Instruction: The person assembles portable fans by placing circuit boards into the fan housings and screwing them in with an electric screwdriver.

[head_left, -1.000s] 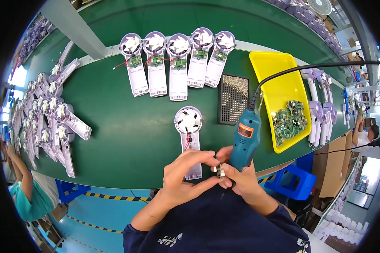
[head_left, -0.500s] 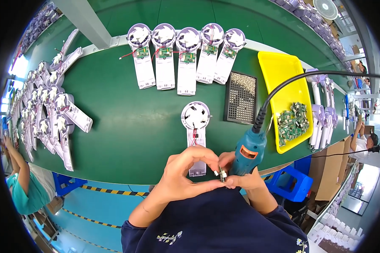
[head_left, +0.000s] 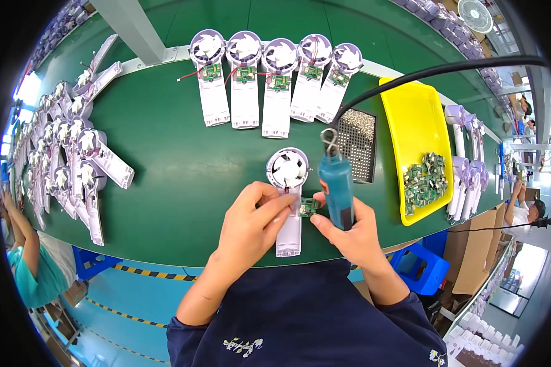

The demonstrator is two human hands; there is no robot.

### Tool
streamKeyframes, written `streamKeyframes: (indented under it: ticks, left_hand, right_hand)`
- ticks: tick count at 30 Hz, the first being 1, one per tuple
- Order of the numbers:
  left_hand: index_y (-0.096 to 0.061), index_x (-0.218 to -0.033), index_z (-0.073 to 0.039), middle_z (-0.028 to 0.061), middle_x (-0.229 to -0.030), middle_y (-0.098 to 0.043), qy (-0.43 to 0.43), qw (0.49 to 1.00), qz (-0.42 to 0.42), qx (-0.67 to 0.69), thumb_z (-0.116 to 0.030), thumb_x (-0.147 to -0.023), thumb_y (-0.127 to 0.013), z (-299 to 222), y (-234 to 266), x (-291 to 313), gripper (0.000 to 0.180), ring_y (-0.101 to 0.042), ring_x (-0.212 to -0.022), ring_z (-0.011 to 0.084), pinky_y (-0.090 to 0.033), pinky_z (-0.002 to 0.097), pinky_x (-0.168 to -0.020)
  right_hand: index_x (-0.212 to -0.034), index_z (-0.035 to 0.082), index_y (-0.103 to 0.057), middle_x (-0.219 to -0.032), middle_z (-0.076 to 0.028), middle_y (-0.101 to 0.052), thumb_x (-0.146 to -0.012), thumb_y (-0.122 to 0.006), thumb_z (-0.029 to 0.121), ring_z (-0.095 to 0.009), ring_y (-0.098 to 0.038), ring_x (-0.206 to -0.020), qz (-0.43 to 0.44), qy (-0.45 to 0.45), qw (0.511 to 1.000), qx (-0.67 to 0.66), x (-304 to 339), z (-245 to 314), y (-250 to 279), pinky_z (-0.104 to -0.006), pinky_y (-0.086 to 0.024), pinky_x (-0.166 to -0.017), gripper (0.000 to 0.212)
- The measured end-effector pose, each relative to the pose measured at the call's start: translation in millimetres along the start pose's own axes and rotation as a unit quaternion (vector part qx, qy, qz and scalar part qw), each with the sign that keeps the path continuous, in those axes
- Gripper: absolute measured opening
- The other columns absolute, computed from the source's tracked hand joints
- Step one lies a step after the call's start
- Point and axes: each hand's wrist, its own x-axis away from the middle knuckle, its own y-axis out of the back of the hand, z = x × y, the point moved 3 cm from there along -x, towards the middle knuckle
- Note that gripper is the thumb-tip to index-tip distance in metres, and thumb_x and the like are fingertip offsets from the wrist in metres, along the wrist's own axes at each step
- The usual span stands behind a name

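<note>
A white and lilac handheld fan housing (head_left: 289,237) lies on the green table before me, its round fan head (head_left: 287,169) at the far end. My left hand (head_left: 246,226) is closed in a pinch over the housing, just below the fan head. What its fingertips hold is hidden. My right hand (head_left: 356,235) grips a small green circuit board (head_left: 308,207) by its right edge, beside the left fingertips at the housing's right side. The same hand also carries a teal electric screwdriver (head_left: 338,189), upright, with a hook and black cable at its upper end.
Several fan housings with circuit boards (head_left: 245,101) stand in a row at the back. A black screw tray (head_left: 356,147) and a yellow bin (head_left: 410,122) with loose circuit boards are to the right. More fan housings (head_left: 67,147) are piled at left, near another person's arm (head_left: 23,226).
Both hands have moved forward from the table's near edge to the fan housing. The circuit board now lies flatter, beside the housing. The screwdriver has swung left and its cable has shifted.
</note>
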Motion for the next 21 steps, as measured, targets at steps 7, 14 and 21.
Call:
streamKeyframes:
  ticks: [7, 14, 21]
  left_hand:
    - [-0.064, -0.099, 0.004, 0.0112, -0.097, -0.06, 0.13, 0.968, -0.147, 0.155, 0.004, -0.088, -0.067, 12.3, -16.2, 8.0, 0.011, -0.064, -0.081, 0.019, -0.056, 0.0293, -0.069]
    - [-0.06, -0.099, 0.005, 0.0127, -0.106, -0.058, 0.144, 0.959, -0.142, 0.201, 0.005, -0.089, -0.066, 14.9, -17.3, 5.2, 0.011, -0.064, -0.086, 0.018, -0.059, 0.0267, -0.067]
    - [-0.06, -0.097, 0.004, 0.0125, -0.109, -0.057, 0.176, 0.948, -0.133, 0.229, 0.006, -0.087, -0.067, 15.8, -17.6, 4.5, 0.012, -0.066, -0.09, 0.0172, -0.06, 0.0268, -0.068]
  right_hand:
    - [-0.104, -0.002, -0.063, -0.09, -0.011, -0.061, -0.082, -0.074, 0.007, -0.021, -0.062, -0.079, 0.006, 0.066, 0.993, 0.099, -9.2, 3.4, -9.7, -0.0322, -0.049, -0.072, 0.025]
    - [-0.105, -0.002, -0.064, -0.095, -0.011, -0.062, -0.081, -0.074, 0.007, -0.026, -0.063, -0.08, -0.008, 0.074, 0.989, 0.128, -14.7, 11.0, -17.0, -0.033, -0.05, -0.074, 0.027]
    - [-0.122, -0.001, -0.058, -0.109, -0.009, -0.067, -0.087, -0.074, 0.009, -0.006, -0.06, -0.073, -0.053, -0.05, 0.996, 0.045, -11.1, -1.2, -11.3, -0.0209, -0.046, -0.053, 0.04]
